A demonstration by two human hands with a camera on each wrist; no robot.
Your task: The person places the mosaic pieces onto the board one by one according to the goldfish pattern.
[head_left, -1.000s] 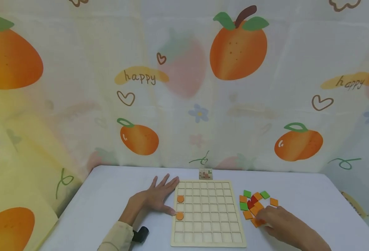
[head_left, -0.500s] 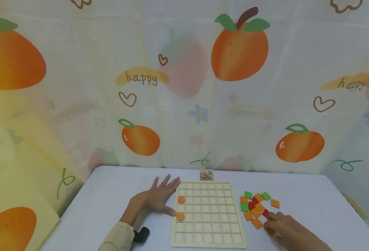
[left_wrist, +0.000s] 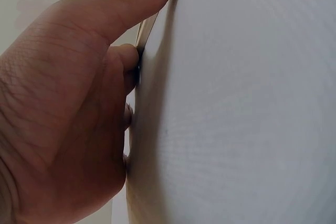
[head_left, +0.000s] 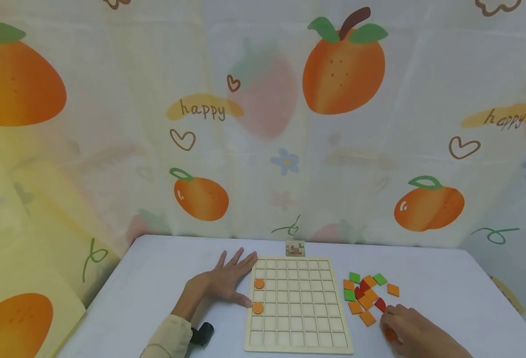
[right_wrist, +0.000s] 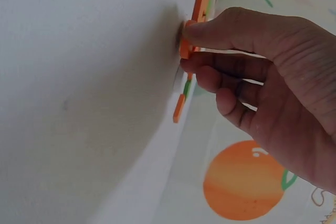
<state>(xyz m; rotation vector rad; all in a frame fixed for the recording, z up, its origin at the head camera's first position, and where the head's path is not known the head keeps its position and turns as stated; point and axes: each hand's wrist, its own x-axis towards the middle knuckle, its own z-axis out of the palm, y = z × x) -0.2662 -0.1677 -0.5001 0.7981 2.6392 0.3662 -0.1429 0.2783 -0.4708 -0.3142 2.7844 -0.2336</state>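
Observation:
My left hand lies with its fingers spread on the white table, thumb tip and fingertips right at the left edge of the gridded wooden board. Two round orange pieces sit in the board's leftmost column. Right of the board, my right hand pinches an orange piece between thumb and fingers, low over the table. In the head view the fingers mostly hide that piece. A red quarter-round piece lies just beyond the fingertips.
Orange square tiles, green tiles and red pieces lie loosely together right of the board. A small patterned card lies behind the board. A black device is on the left wrist. A fruit-printed cloth hangs behind the table.
My right hand has drawn back from the tiles toward the near right, with an orange piece in its fingers, uncovering a red piece and orange tiles. My left hand has stayed in place.

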